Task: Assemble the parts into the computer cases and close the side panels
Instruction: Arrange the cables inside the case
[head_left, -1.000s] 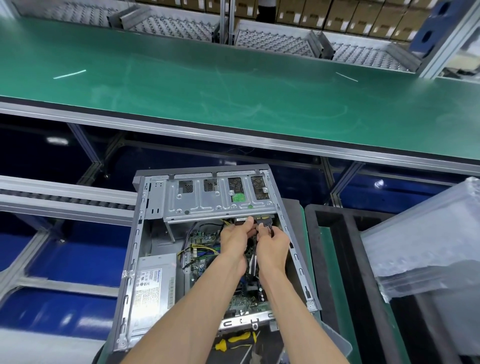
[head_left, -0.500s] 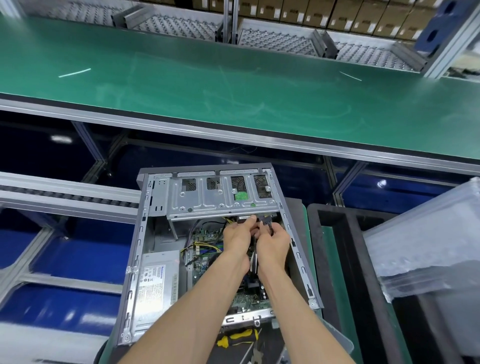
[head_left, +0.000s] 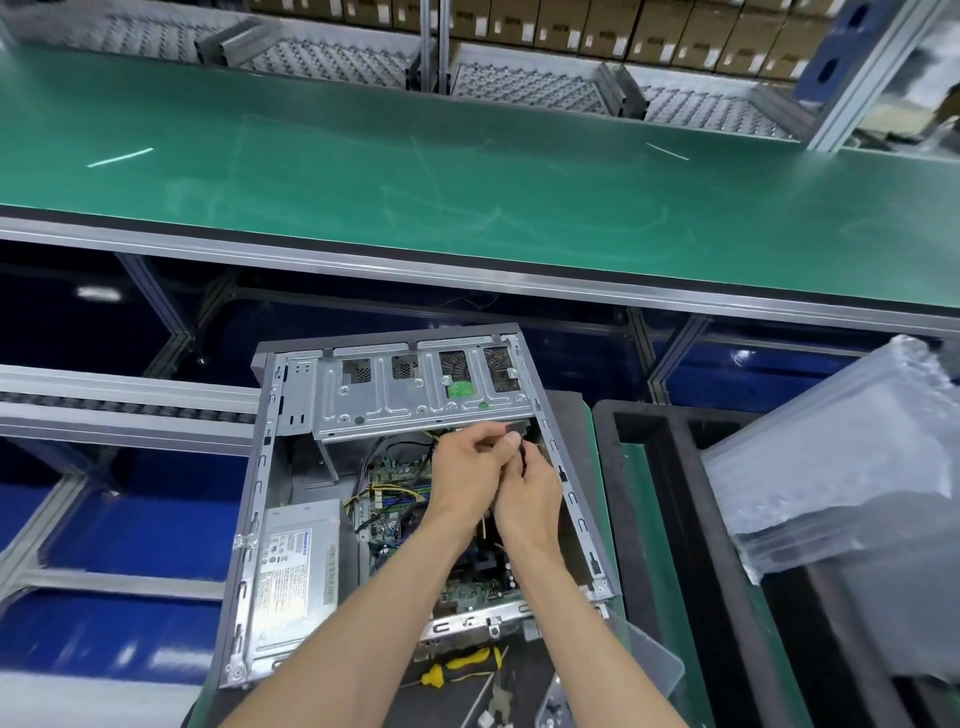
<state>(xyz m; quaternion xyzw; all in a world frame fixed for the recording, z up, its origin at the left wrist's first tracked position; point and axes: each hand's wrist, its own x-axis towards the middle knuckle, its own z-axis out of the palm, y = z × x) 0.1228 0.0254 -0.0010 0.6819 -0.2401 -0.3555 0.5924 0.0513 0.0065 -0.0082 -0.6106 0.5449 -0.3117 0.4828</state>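
Open computer case (head_left: 270, 519) lies on its side at 6 o'clock, panel off for access. Left hand (head_left: 467, 467) pinches black connector (head_left: 515, 429) under drive cage (head_left: 415, 395); right hand (head_left: 530, 493) curls around its cable (head_left: 521, 457), likely steadying it for plugging.

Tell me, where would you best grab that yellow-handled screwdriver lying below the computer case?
Take the yellow-handled screwdriver by its thick yellow and black handle, coming down from above. It lies flat just below the open computer case, between the forearms; the handle is its widest part and its top side is uncovered.
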